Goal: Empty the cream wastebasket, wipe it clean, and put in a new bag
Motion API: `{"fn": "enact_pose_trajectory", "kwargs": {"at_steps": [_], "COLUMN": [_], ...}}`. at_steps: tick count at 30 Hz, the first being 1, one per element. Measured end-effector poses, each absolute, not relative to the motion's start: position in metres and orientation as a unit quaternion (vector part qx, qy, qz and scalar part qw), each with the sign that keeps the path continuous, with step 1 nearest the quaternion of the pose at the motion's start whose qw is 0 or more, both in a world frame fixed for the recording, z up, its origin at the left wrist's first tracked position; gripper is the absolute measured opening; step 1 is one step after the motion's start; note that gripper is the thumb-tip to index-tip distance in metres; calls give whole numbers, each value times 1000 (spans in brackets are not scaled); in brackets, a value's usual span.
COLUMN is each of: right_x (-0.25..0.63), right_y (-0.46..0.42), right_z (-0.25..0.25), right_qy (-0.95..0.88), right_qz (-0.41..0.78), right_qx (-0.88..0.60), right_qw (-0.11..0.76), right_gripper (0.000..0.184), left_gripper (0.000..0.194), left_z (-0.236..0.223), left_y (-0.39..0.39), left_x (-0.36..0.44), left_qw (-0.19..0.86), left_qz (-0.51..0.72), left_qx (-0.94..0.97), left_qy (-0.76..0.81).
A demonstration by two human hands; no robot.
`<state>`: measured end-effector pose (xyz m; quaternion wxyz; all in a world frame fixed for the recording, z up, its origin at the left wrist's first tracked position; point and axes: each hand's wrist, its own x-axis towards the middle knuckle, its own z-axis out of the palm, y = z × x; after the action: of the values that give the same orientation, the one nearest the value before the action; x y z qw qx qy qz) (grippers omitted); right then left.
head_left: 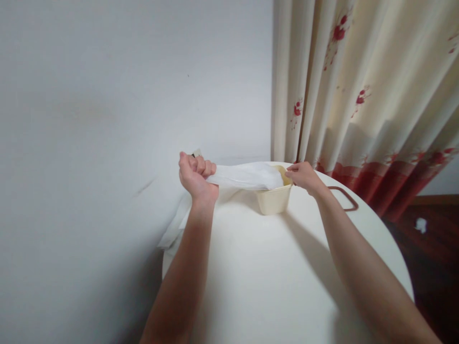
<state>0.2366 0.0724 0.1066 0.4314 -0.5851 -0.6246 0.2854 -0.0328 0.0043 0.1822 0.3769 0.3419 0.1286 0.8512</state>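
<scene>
My left hand (198, 177) is closed in a fist round one end of a thin white plastic bag (244, 176). From there the bag stretches to the right, and its far end lies in the mouth of a cream plastic bin (274, 200). The small bin stands upright on the table. My right hand (301, 176) pinches the bin's right rim with thumb and fingers. Inside the bin, most of the space is hidden by the bag.
A round white table (251, 267) stands against the wall. Crumpled white sheeting (175, 229) hangs at its left edge. To the right lies a brown rounded frame (353, 203). Beyond are a flowered curtain (358, 95) and a white scrap (420, 225) on the dark floor.
</scene>
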Motion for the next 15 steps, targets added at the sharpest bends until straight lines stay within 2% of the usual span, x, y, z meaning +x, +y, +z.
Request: {"fn": "enact_pose_trajectory", "kwargs": {"at_steps": [15], "right_x": [267], "right_y": [107], "right_z": [78], "right_qy": [-512], "right_qz": [192], "right_qx": [-676], "right_qw": [494], "right_gripper": [22], "left_gripper": [53], "left_z": [189], "left_y": [2], "left_x": [-59], "left_qw": [319], "left_qz": [876], "left_qx": [322], "left_qy": [163]}}
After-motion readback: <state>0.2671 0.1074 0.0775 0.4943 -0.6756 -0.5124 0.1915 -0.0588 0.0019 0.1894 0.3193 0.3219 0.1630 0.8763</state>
